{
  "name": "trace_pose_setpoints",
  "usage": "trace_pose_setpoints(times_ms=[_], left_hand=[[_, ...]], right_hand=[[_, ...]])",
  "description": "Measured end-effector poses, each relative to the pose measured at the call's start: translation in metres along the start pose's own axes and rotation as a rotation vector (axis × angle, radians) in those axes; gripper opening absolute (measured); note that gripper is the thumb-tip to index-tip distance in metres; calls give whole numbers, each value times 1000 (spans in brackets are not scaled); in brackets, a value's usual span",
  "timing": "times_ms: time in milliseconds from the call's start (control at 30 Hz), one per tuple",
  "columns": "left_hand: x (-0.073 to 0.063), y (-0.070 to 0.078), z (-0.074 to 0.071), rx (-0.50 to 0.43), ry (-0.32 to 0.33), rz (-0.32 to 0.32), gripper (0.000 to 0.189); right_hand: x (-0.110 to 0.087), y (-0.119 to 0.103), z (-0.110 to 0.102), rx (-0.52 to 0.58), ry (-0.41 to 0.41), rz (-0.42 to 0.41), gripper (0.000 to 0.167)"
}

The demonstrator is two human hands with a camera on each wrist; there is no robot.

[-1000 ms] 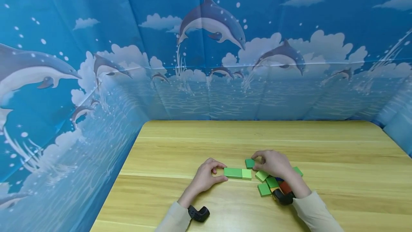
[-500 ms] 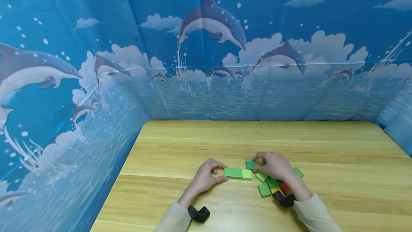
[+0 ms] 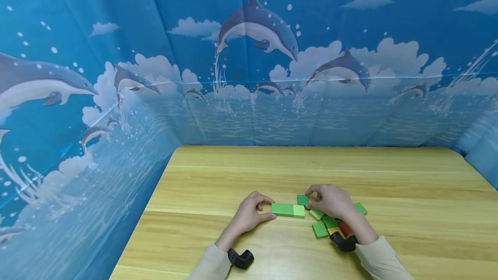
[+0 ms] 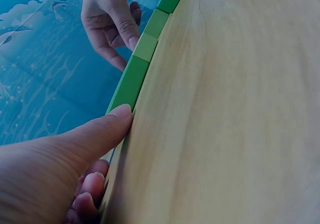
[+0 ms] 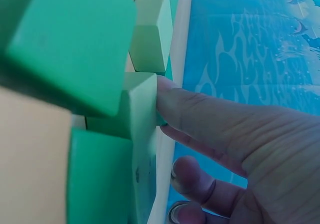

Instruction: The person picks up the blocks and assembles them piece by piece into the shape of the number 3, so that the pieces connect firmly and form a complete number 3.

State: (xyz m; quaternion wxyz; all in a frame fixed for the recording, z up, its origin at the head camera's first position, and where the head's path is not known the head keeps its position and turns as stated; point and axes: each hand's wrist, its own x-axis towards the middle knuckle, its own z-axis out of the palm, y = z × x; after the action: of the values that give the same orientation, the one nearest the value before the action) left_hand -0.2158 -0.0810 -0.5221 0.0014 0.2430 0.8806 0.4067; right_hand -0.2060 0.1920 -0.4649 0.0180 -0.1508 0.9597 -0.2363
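Observation:
My left hand (image 3: 249, 215) is at the left end of a long green block (image 3: 282, 209), pinching that end between thumb and index finger. A light green block (image 3: 298, 211) lies flush against its right end, in line with it. Just behind the light green block is a small darker green block (image 3: 302, 200), whose right side my right hand (image 3: 330, 200) pinches between thumb and index finger. In the left wrist view, my left thumb (image 4: 120, 112) lies along the edge of the long green block. In the right wrist view, nearby blocks partly hide my right fingertips.
Under and beside my right wrist lies a loose cluster: a green square block (image 3: 320, 230), a red block (image 3: 345, 228), a yellow one (image 3: 333, 230) and several others. Another green block (image 3: 360, 208) lies right of them. A dolphin-print curtain (image 3: 249, 111) hangs behind the wooden table (image 3: 218, 176).
The small green block and my right hand have shifted slightly toward me, nearer the light green block. My left hand stays at the long block's end.

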Motion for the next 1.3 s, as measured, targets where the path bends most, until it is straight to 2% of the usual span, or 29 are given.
trace_pose_setpoints(times_ms=[833, 1300], left_hand=[[1, -2, 2, 2, 7, 4, 35], [1, -2, 2, 8, 9, 10, 35]], right_hand=[[1, 3, 2, -3, 0, 1, 29], [-3, 6, -1, 21, 51, -24, 36]])
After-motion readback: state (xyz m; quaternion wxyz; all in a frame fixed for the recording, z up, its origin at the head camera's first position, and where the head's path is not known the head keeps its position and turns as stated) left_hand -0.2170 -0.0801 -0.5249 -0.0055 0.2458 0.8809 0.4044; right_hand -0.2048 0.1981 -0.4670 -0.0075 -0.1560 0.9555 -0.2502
